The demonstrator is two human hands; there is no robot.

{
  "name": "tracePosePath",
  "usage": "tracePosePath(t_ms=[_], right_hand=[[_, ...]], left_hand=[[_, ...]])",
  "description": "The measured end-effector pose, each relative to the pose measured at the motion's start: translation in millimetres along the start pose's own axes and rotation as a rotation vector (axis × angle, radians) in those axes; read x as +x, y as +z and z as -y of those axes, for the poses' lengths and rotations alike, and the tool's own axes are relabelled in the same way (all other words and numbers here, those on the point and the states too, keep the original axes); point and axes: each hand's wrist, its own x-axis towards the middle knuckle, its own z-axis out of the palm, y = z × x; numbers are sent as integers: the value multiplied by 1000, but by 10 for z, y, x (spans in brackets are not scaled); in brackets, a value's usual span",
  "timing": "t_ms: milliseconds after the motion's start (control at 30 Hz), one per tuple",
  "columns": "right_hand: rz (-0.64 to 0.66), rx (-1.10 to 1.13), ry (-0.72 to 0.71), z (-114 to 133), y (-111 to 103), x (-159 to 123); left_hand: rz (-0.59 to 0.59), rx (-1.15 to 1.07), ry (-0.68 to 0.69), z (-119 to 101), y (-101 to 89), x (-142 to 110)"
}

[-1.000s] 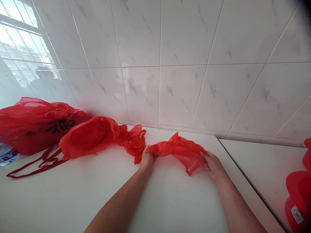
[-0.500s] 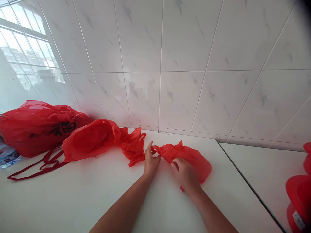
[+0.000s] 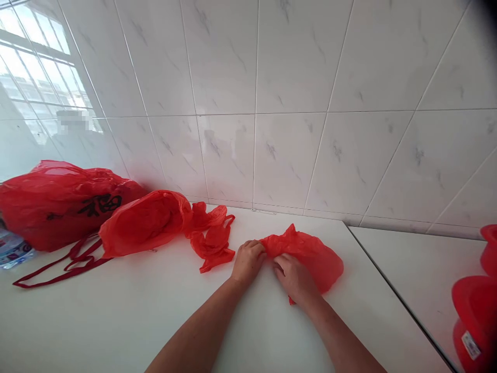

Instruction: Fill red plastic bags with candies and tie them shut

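A thin red plastic bag (image 3: 316,254) lies crumpled on the white tabletop, just right of the middle. My left hand (image 3: 249,260) pinches its gathered left end, fingers curled over the film. Against the bag's near side is my right hand (image 3: 293,277), with its fingers curled closed on the plastic. The fingertips of both hands are partly hidden. To the left of my hands, apart from them, lies another crumpled red plastic bag (image 3: 151,225) with its handles (image 3: 215,238) spread toward me.
At the far left stand a full red bag with black writing (image 3: 70,207) and a clear plastic bottle (image 3: 13,248). Dark red straps (image 3: 50,282) trail over the table. Red plastic objects (image 3: 476,311) sit at the right edge. A tiled wall (image 3: 291,155) runs behind.
My left hand has closed on the bag's left end and moved slightly right; its fingers were raised before. The right hand stays at the bag's near side. The bag has shifted a little right.
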Motion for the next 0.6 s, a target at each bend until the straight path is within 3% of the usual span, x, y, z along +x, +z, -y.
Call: tracePosePath(t_ms=[200, 367, 467, 600], right_hand=[[-148, -198, 310, -182, -105, 36], [-211, -252, 520, -320, -264, 46], [-274, -236, 466, -298, -261, 46], [-229, 183, 262, -131, -116, 44]], left_hand=[[-256, -392, -219, 28, -43, 56], [-202, -725, -353, -15, -90, 99], [-108, -848, -404, -72, -60, 74], [21, -961, -434, -209, 60, -19]])
